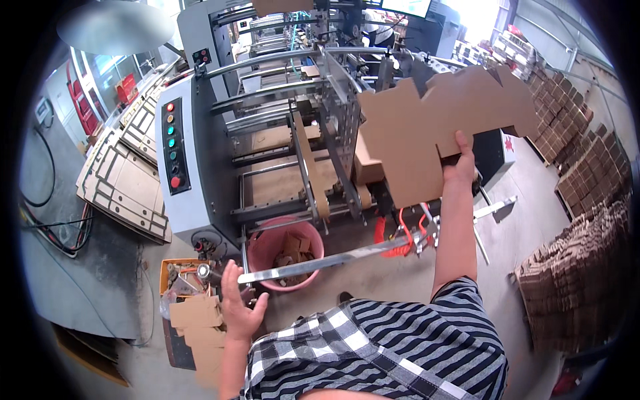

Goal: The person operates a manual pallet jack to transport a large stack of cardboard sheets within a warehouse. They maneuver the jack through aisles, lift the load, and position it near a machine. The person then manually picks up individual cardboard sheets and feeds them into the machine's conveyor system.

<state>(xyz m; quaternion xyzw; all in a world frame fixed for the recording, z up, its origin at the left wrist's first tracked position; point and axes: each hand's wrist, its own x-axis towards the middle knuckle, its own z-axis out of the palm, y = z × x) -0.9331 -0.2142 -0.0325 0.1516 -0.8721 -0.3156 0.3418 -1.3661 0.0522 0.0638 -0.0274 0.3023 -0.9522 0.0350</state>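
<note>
My right hand [459, 164] grips the lower edge of a flat brown die-cut cardboard sheet [407, 143], thumb on top and the other fingers hidden beneath. The sheet has notched edges and is held up at the right side of a large grey machine [200, 180]. Low on the left, my left hand [241, 312] is open, thumb and fingers apart, with nothing in it. It is beside the left end of a long metal bar [327, 262] and a round metal knob [204, 271]; whether it touches the bar I cannot tell.
A pink bin [317, 241] with cardboard scraps stands under the machine. An orange crate [165, 275] of odds and ends sits left of it, near loose cardboard pieces [195, 313]. Stacked cardboard [577, 277] rises at right. Coiled orange air hose [398, 250] hangs by the bar.
</note>
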